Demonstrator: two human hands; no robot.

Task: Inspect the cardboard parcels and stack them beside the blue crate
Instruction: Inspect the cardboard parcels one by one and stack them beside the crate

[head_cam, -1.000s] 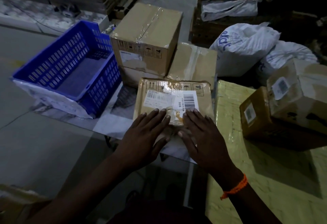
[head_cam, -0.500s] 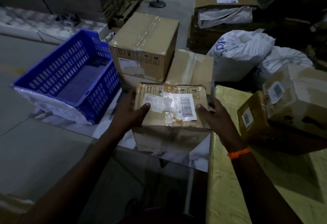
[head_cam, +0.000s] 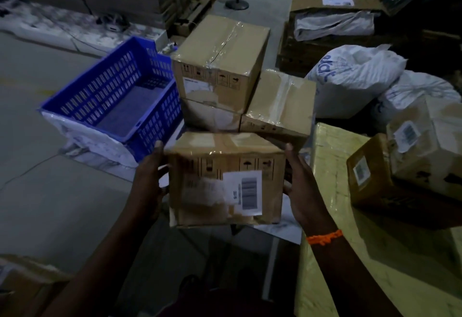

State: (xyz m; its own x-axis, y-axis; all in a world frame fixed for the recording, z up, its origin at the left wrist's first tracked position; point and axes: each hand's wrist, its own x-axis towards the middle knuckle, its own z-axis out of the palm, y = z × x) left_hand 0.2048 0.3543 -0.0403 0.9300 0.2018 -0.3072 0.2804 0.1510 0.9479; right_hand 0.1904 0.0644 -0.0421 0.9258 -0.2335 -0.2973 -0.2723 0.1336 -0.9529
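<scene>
A small taped cardboard parcel (head_cam: 225, 179) with a white barcode label is lifted off the table and tilted so its labelled face points at me. My left hand (head_cam: 150, 181) grips its left side and my right hand (head_cam: 298, 186) grips its right side. Behind it, right of the empty blue crate (head_cam: 112, 106), stands a stack: a large taped box (head_cam: 220, 61) on top of a lower box (head_cam: 210, 118), with another flat box (head_cam: 280, 104) alongside.
Two more parcels (head_cam: 410, 166) sit on a yellow-wrapped surface (head_cam: 330, 191) at the right. White sacks (head_cam: 355, 76) lie behind them. An open carton (head_cam: 332, 1) and a stand base (head_cam: 237, 4) are farther back. The grey floor (head_cam: 37, 166) spreads left.
Both hands moved from lying flat on the parcel's top to its two sides. They lifted it and tipped the labelled face towards me.
</scene>
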